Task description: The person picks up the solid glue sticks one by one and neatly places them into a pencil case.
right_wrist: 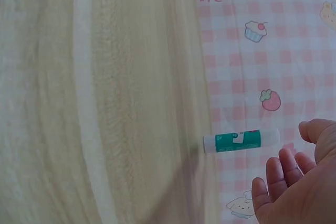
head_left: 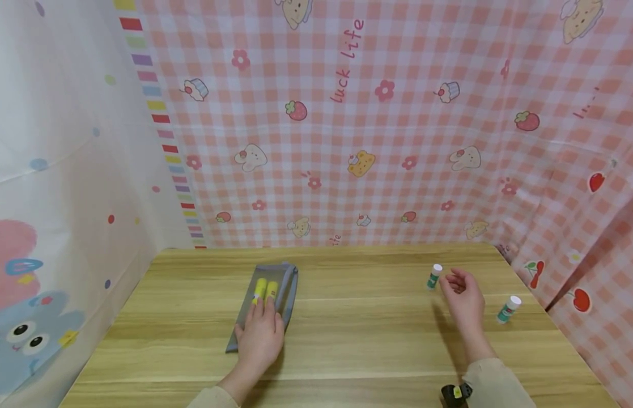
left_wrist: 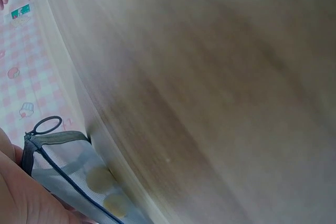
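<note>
My left hand lies over a grey mesh zip pouch, fingers stretched out onto two yellow tubes that show through the mesh. In the left wrist view the tubes appear as round yellowish ends behind the netting. My right hand hovers just right of a green-and-white glue stick standing upright. Its fingers are loosely bent and hold nothing. From the right wrist, this glue stick shows beyond the fingertips, apart from them.
A second green-and-white glue stick stands to the right of my right hand. Beneath everything is a wood-grain table. A pink checked curtain hangs along its back and right edges, and a white printed curtain on the left.
</note>
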`<action>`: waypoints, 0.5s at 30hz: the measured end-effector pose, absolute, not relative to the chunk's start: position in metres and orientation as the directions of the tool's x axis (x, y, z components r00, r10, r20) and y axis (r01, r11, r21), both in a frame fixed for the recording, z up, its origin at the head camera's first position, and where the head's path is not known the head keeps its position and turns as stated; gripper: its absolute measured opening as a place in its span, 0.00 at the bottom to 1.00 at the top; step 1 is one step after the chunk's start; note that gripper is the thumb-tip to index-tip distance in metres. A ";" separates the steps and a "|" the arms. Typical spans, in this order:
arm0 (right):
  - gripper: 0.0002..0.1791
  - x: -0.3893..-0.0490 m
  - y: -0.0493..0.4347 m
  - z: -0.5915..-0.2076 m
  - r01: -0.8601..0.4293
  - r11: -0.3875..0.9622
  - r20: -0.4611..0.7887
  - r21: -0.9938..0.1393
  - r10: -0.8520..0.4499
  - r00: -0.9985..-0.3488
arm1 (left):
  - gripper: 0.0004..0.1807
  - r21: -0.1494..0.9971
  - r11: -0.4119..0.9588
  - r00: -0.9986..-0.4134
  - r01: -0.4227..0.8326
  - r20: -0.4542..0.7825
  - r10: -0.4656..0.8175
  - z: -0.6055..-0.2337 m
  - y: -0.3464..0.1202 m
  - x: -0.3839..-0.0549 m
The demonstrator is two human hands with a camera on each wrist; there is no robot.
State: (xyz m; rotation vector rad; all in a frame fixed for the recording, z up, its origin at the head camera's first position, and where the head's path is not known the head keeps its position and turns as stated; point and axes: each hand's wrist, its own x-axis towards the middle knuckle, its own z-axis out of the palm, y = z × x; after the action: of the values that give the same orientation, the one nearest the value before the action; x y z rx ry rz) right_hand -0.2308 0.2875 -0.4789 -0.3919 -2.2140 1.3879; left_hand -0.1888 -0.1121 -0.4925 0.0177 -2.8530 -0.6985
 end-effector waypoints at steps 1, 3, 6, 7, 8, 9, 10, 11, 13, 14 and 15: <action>0.23 -0.232 0.288 -0.479 -0.018 0.430 0.248 -0.903 0.485 -0.839 | 0.26 0.459 0.888 -0.979 0.036 0.194 -0.060 -0.493 -0.112 -0.189; 0.23 -0.234 0.289 -0.480 -0.011 0.417 0.232 -0.909 0.484 -0.844 | 0.26 0.461 0.887 -0.979 0.036 0.194 -0.061 -0.493 -0.112 -0.189; 0.25 -0.237 0.291 -0.482 0.001 0.396 0.203 -0.918 0.474 -0.856 | 0.26 0.463 0.886 -0.979 0.036 0.195 -0.063 -0.494 -0.112 -0.189; 0.25 -0.237 0.291 -0.483 0.004 0.388 0.194 -0.922 0.472 -0.860 | 0.26 0.463 0.886 -0.978 0.036 0.196 -0.063 -0.494 -0.112 -0.189; 0.25 -0.238 0.292 -0.484 0.005 0.380 0.187 -0.925 0.469 -0.863 | 0.26 0.463 0.885 -0.978 0.036 0.197 -0.064 -0.494 -0.112 -0.189; 0.25 -0.239 0.292 -0.484 0.005 0.374 0.183 -0.927 0.467 -0.865 | 0.26 0.464 0.885 -0.978 0.034 0.196 -0.065 -0.494 -0.112 -0.189; 0.25 -0.240 0.292 -0.485 0.005 0.369 0.180 -0.930 0.465 -0.867 | 0.26 0.465 0.885 -0.978 0.033 0.196 -0.066 -0.493 -0.112 -0.189; 0.25 -0.241 0.292 -0.486 0.003 0.363 0.178 -0.932 0.465 -0.867 | 0.26 0.466 0.884 -0.979 0.032 0.195 -0.067 -0.493 -0.112 -0.189; 0.25 -0.242 0.293 -0.488 0.000 0.350 0.173 -0.937 0.464 -0.869 | 0.26 0.468 0.883 -0.977 0.035 0.201 -0.068 -0.493 -0.112 -0.189; 0.26 -0.243 0.293 -0.488 0.000 0.345 0.170 -0.939 0.463 -0.870 | 0.26 0.469 0.882 -0.978 0.034 0.199 -0.069 -0.493 -0.111 -0.190; 0.26 -0.244 0.293 -0.489 0.004 0.339 0.163 -0.941 0.462 -0.872 | 0.26 0.468 0.883 -0.978 0.033 0.199 -0.068 -0.493 -0.111 -0.190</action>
State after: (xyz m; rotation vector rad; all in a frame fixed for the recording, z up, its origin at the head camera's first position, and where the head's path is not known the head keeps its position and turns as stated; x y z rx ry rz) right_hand -0.2436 0.2933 -0.4890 -0.4097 -2.2060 1.5482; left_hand -0.1897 -0.1114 -0.4928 0.0267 -2.8423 -0.7125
